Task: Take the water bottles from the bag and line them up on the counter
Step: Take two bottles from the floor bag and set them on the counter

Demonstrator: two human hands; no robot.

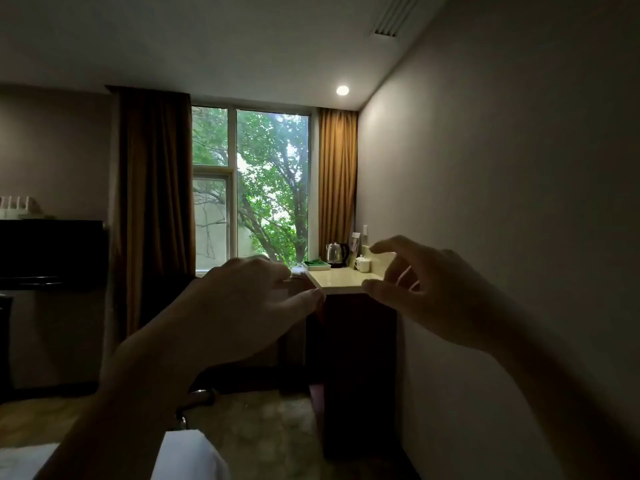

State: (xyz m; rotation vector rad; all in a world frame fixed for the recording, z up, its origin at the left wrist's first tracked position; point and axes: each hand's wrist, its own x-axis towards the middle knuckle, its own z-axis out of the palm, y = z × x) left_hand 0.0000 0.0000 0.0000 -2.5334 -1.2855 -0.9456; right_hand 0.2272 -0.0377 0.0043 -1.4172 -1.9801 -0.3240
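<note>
Hand [433, 292] raised before counter [341, 280] (dim).

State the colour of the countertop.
Pale cream countertop, seen in the head view.

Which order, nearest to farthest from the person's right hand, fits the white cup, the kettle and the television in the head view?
From the right hand:
1. White cup, on the counter, just left of the fingers.
2. Kettle, farther left, at the counter's back by the window.
3. Television, far left across the room.
</note>
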